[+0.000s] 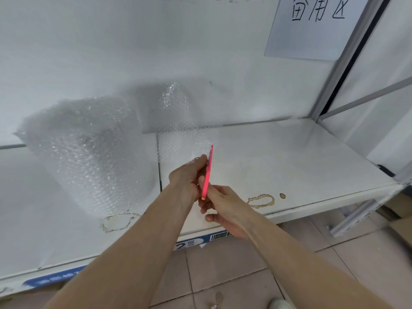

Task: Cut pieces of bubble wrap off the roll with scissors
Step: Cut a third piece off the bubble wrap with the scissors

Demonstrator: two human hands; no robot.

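Mid-frame, left hand pinches the bubble wrap edge while right hand grips pink scissors alongside.

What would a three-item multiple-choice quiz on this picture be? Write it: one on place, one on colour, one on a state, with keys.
1. Where does the bubble wrap roll lie?
A. on the white shelf, left of the hands
B. on the tiled floor
C. hung from the wall

2. What colour are the scissors?
A. blue
B. black
C. pink-red

3. What is the left hand doing?
A. resting flat on the shelf
B. pinching the bubble wrap edge beside the scissors
C. hanging idle at the side

Key: 1 A, the roll sits on the shelf surface. 2 C, the tool shows bright pink-red. 3 B, its fingers close on the wrap while the right hand holds the scissors.
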